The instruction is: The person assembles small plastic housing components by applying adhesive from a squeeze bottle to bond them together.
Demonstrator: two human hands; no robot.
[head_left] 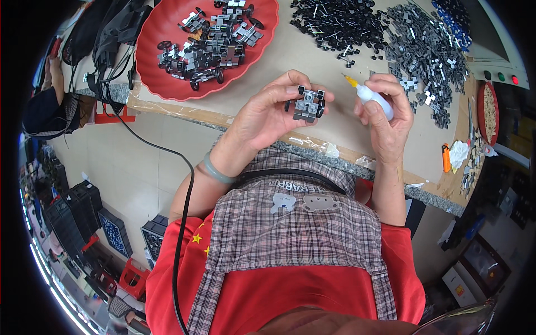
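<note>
The L hand [273,103] and R hand [389,109] were raised over the near side of the tabletop [329,72], approx. level w/ each other. Fingers, L: pinching a small grey toy car [308,104] w/ black wheels, thumb vs. fingertips. Fingers, R: closed round a white bottle [377,103], its yellow tip [350,81] pointing up-left, apart from the toy car. The toy car thus sat in the L hand, btw. the red bowl [159,84] and the bottle. Poss. faults (judged): too hard a squeeze could have flooded the joints or gummed the wheels, assuming the bottle held glue; a loose L pinch could have let the toy car twist or drop; a stray drip could have marked the tabletop or stuck loose pcs. together. Count: hands, 2; toy car in hand, 1; bottle, 1; yellow tip, 1; red bowl, 1, w/ a pile of similar cars [230,56], no. unclear b/c of overlap; heap of black wheels [338,25], 1; heap of grey blocks [427,53], 1, pcs. in both too many to count; orange lighter [445,158], 1; crumpled white tissue [459,153], 1, beside the lighter at R.
</note>
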